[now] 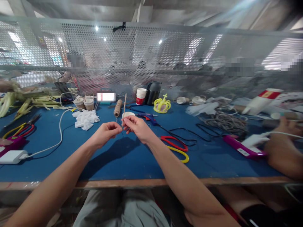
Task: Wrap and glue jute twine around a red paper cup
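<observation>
Over the middle of the blue table, my right hand point(137, 126) pinches a thin brown stick point(124, 107), which stands nearly upright. My left hand point(106, 133) has its fingertips closed at the stick's lower end, on twine too thin to follow clearly. Just behind the hands lies a spool of brown twine point(117, 108), with a strand hanging toward my left fingers. A white round container point(128, 114) is partly hidden behind my right hand. The blue glue gun point(150, 119) lies right of it, near a yellow crown-shaped piece point(162, 104).
Red and yellow scissors handles point(177, 148) lie beside my right forearm. White crumpled cloth point(86, 119) and paper cups point(88, 102) are left. Grey cord point(227, 124) and a purple power strip point(245, 147) are right, near another person's arm point(285, 148). A perforated screen point(151, 60) stands behind.
</observation>
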